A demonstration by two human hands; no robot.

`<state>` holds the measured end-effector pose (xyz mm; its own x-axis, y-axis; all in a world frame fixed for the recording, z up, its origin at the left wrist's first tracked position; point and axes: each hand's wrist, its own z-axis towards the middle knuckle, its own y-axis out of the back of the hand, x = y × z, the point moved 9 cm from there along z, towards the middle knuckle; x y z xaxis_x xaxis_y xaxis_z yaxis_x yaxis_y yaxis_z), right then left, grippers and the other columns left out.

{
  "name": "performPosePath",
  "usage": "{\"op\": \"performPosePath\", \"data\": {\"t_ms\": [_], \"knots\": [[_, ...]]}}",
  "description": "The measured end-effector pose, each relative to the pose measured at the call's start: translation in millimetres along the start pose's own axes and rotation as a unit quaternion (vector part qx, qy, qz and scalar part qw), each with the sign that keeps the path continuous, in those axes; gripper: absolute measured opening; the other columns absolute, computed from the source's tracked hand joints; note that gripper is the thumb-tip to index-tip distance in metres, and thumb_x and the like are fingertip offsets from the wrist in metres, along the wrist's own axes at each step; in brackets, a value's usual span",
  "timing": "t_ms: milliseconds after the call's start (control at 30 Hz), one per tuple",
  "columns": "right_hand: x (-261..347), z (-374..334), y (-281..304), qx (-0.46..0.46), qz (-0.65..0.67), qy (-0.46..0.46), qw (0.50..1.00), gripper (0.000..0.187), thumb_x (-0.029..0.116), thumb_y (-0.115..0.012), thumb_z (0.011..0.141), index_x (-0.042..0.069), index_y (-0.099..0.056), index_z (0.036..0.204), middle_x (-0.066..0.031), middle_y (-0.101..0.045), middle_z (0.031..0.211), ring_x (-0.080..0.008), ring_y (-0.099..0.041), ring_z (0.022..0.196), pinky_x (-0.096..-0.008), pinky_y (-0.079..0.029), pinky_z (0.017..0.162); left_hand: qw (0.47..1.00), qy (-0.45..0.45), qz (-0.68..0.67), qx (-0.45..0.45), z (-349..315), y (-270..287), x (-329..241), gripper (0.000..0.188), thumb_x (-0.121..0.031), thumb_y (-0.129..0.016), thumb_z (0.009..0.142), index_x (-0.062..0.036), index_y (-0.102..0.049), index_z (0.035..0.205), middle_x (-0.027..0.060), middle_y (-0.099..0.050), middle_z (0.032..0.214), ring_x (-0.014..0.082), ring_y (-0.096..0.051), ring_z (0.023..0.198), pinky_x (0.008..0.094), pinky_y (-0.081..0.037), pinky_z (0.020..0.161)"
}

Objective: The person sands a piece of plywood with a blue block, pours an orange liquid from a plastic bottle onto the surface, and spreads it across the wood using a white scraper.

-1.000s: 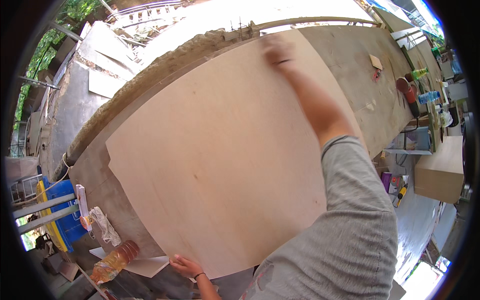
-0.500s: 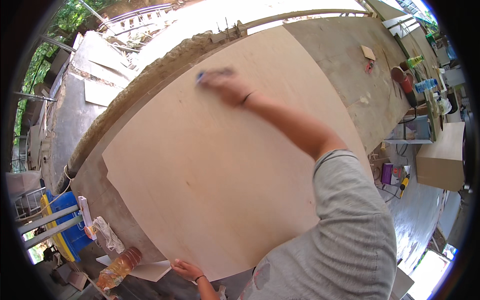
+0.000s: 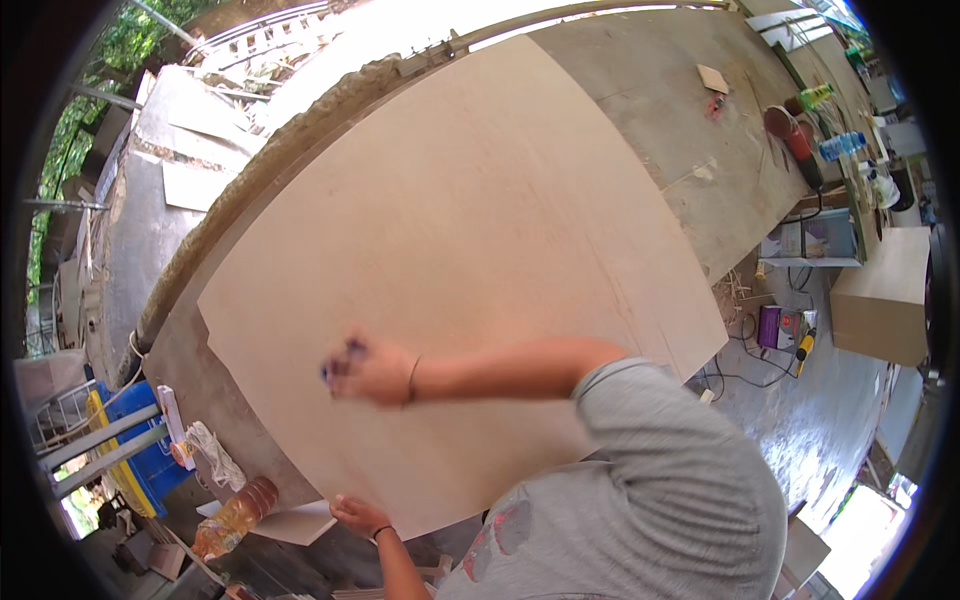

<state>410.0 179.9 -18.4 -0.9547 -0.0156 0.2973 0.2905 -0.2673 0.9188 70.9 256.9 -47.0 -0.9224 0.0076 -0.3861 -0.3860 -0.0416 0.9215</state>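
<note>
A large, pale wooden board (image 3: 480, 250) lies flat across the work table. My right hand (image 3: 372, 374) is on its lower left part, blurred by motion. Its fingers close round a small dark-blue thing (image 3: 326, 373), mostly hidden, whose kind I cannot make out. My left hand (image 3: 360, 517) holds the board's near edge by the lower left corner, fingers curled at the rim. Beside that hand are a smaller pale panel (image 3: 290, 523) and a clear plastic bottle (image 3: 235, 520) of amber liquid.
A white rag (image 3: 217, 455) lies left of the board. A blue-and-yellow bin (image 3: 130, 440) stands at far left. On the right are a red-and-black power tool (image 3: 795, 140), bottles (image 3: 842, 146), a cardboard box (image 3: 880, 300) and cables (image 3: 745, 375) on the floor.
My right hand has swept from the board's far side toward me and slightly left, keeping the blue thing. My left hand stays at the near edge. The view has shifted slightly.
</note>
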Motion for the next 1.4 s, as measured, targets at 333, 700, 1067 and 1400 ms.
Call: {"op": "performPosePath", "data": {"t_ms": [333, 700, 1067, 1400], "knots": [[-370.1, -396.0, 192.3, -0.207, -0.241, -0.594, 0.739, 0.034, 0.013, -0.046, 0.078, 0.018, -0.053, 0.111, -0.0049, -0.050, 0.124, -0.0192, -0.045, 0.114, -0.0508, -0.031, 0.092, 1.000, -0.007, 0.010, -0.004, 3.9, 3.7, -3.7, 0.055, -0.043, -0.042, 0.091, 0.0030, -0.044, 0.120, 0.0250, -0.055, 0.112, 0.0373, -0.055, 0.100, 0.0428, -0.044, 0.082], [-39.1, -148.7, 45.7, -0.160, -0.080, -0.210, 0.961, 0.039, 0.011, -0.046, 0.076, 0.009, -0.052, 0.114, -0.0092, -0.053, 0.120, -0.0218, -0.048, 0.110, -0.0496, -0.035, 0.086, 0.998, -0.019, 0.057, 0.014, 11.0, 5.6, 9.0, 0.061, -0.051, -0.035, 0.090, -0.0008, -0.043, 0.124, 0.0201, -0.050, 0.121, 0.0362, -0.050, 0.107, 0.0426, -0.041, 0.087], [-91.4, -352.0, 159.6, -0.167, -0.264, -0.484, 0.817, 0.044, 0.009, -0.046, 0.075, 0.013, -0.051, 0.118, -0.0079, -0.052, 0.122, -0.0239, -0.046, 0.114, -0.0484, -0.029, 0.095, 0.995, -0.004, 0.089, 0.038, 9.3, -5.0, 4.4, 0.069, -0.056, -0.035, 0.088, 0.0001, -0.038, 0.128, 0.0227, -0.046, 0.125, 0.0395, -0.045, 0.114, 0.0464, -0.037, 0.093], [-55.5, -706.8, 167.3, -0.207, -0.099, -0.865, 0.446, 0.037, 0.018, -0.045, 0.083, 0.007, -0.051, 0.118, -0.0145, -0.058, 0.111, -0.0250, -0.058, 0.100, -0.0393, -0.042, 0.088, 0.990, -0.136, 0.027, 0.031, 5.6, -12.4, 4.1, 0.061, -0.045, -0.044, 0.089, 0.0044, -0.039, 0.125, 0.0259, -0.045, 0.123, 0.0390, -0.045, 0.112, 0.0448, -0.036, 0.094]]}}
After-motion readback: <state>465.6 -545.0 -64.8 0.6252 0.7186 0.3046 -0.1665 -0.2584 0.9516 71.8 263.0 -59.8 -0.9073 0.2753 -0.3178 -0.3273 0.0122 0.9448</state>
